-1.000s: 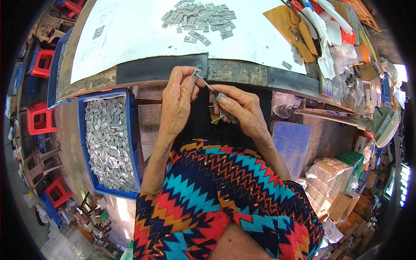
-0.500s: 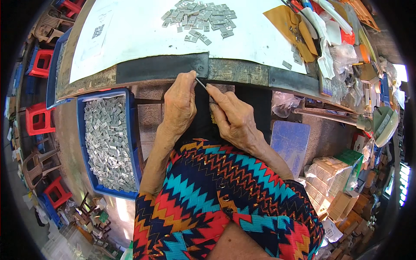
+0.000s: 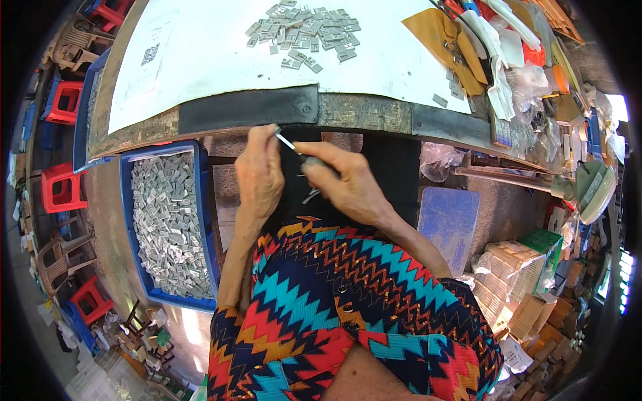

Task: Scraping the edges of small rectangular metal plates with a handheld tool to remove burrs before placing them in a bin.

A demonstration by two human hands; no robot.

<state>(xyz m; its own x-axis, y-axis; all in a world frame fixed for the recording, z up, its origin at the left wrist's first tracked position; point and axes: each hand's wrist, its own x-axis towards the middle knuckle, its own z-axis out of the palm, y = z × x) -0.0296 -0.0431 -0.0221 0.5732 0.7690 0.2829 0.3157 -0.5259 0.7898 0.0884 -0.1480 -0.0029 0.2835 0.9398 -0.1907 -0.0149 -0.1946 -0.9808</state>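
Just off the table's front edge, my left hand (image 3: 259,175) is closed in a pinch. Whatever lies between its fingertips is mostly hidden. My right hand (image 3: 348,179) grips a slim metal tool with a narrow, shiny blade (image 3: 286,142), its tip against the left fingertips. Most of that tool's handle is covered by my fingers. Below the right hand, a thin silvery shape (image 3: 311,195) shows against dark cloth; I cannot tell its kind. On the white-covered table, a pile of small flat grey rectangular pieces (image 3: 314,30) lies farther off.
A blue crate (image 3: 208,234) full of similar grey pieces stands at the left. The table's worn wooden edge (image 3: 364,110) carries dark strips. Brown paper (image 3: 438,40), plastic bags and clutter crowd the right end. A blue stool top (image 3: 448,224) is at the lower right.
Both hands have moved left and slightly nearer to me, the tool along with them. More of its blade shows, and the silvery shape below the right hand has come into view.
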